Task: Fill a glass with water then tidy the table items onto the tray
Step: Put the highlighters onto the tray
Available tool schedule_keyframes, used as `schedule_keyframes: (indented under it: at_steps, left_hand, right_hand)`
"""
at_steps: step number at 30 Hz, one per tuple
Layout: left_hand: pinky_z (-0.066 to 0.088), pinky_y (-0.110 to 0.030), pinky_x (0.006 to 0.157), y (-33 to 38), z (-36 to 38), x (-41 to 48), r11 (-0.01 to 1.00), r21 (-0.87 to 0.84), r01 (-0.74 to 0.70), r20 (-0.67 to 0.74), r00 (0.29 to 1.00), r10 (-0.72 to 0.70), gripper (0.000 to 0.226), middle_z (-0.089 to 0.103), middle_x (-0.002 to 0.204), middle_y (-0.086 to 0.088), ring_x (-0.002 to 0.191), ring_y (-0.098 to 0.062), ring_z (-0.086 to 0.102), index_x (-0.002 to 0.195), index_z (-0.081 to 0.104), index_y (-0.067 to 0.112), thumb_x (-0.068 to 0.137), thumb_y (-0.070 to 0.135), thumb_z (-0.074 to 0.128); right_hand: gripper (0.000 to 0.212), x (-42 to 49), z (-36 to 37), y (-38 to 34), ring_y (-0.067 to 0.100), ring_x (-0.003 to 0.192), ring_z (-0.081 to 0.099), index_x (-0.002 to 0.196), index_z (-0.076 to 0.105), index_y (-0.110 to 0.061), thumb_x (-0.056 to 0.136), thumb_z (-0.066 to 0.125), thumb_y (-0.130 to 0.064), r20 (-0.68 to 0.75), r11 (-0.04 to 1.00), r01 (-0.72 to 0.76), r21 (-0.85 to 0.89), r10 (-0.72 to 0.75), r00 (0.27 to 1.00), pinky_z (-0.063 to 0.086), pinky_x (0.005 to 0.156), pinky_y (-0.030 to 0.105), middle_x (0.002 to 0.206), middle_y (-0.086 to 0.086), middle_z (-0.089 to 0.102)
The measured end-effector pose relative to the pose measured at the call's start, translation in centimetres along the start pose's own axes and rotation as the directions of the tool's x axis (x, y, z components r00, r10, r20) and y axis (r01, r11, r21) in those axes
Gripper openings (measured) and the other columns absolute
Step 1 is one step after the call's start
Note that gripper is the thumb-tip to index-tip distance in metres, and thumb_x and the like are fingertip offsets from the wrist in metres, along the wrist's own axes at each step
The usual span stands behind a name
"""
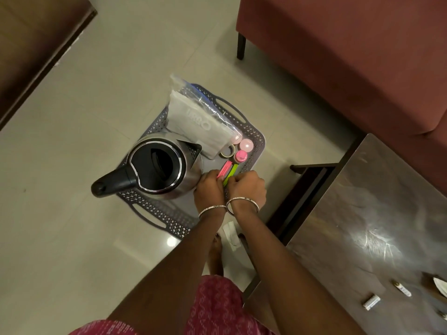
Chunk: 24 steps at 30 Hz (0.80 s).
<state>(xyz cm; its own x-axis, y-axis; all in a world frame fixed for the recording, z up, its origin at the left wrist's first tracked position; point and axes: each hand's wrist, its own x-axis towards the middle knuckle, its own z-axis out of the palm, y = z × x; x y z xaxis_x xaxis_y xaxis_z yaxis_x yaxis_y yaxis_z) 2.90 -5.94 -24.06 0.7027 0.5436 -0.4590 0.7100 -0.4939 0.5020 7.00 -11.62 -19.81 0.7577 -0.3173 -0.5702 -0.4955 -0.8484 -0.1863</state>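
A grey perforated tray sits on the tiled floor. On it stand a steel electric kettle with a black lid and handle, a clear plastic bag of white items, a tape roll and two pink round containers. My left hand pinches a pink stick-like item over the tray. Beside it, my right hand grips a green stick-like item. Both hands touch near the tray's right side. No glass is visible.
A glossy dark table stands at the right with small metallic items near its lower right corner. A maroon sofa fills the upper right. Dark wooden furniture is at the upper left. White paper lies on the floor.
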Motion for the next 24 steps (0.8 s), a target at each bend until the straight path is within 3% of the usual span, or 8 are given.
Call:
schedule_keyframes:
  at_steps: [10,14,19,22,24]
  left_hand:
    - [0.045,-0.034,0.077,-0.2,-0.6,-0.8,0.996,-0.027,-0.086,-0.011,0.996,0.086,0.038,0.065,0.108,-0.009,0.099,-0.027,0.061,0.123,0.064,0.022,0.09,0.007,0.053]
    - [0.047,-0.036,0.079,-0.1,-0.5,-0.7,0.994,0.001,-0.109,-0.006,0.994,0.109,0.037,0.066,0.106,-0.01,0.098,-0.028,0.062,0.123,0.064,0.02,0.09,0.007,0.055]
    - [0.048,-0.04,0.079,0.2,-0.7,-0.9,0.993,0.036,-0.114,-0.002,0.993,0.114,0.036,0.065,0.105,-0.013,0.097,-0.031,0.061,0.122,0.064,0.017,0.09,0.006,0.053]
    - [0.047,-0.04,0.08,0.4,-1.2,-1.6,0.993,0.049,-0.108,-0.038,0.993,0.11,0.031,0.065,0.11,-0.013,0.102,-0.031,0.06,0.122,0.063,0.013,0.093,0.01,0.052]
    - [0.047,-0.04,0.081,0.7,-1.8,-2.3,0.995,0.02,-0.095,-0.089,0.991,0.097,0.028,0.066,0.111,-0.013,0.102,-0.031,0.061,0.119,0.064,0.01,0.095,0.011,0.051]
  right_hand:
    - [0.03,0.2,-0.6,1.7,0.033,0.096,0.066,0.115,0.071,-0.031,0.095,0.049,-0.028,0.16,0.967,0.256,0.006,-0.254,0.954,0.052,0.075,0.032,0.107,0.008,0.072]
    - [0.033,0.6,-0.6,2.4,0.03,0.102,0.065,0.123,0.068,-0.032,0.097,0.049,-0.029,0.199,0.949,0.309,0.058,-0.314,0.928,0.055,0.087,0.035,0.117,0.005,0.071]
    - [0.032,0.1,-0.8,3.8,0.028,0.091,0.067,0.118,0.071,-0.028,0.096,0.049,-0.022,0.089,0.907,0.36,0.22,-0.386,0.918,0.055,0.086,0.034,0.106,0.006,0.075]
    - [0.026,-0.5,-1.3,5.5,0.022,0.072,0.066,0.109,0.074,-0.026,0.096,0.053,-0.019,-0.063,0.869,0.375,0.324,-0.376,0.925,0.054,0.074,0.026,0.08,0.006,0.074]
    - [0.025,-0.9,-1.8,6.8,0.009,0.056,0.057,0.105,0.075,-0.024,0.095,0.054,-0.015,-0.162,0.852,0.367,0.372,-0.33,0.93,0.046,0.061,0.015,0.07,0.003,0.07]
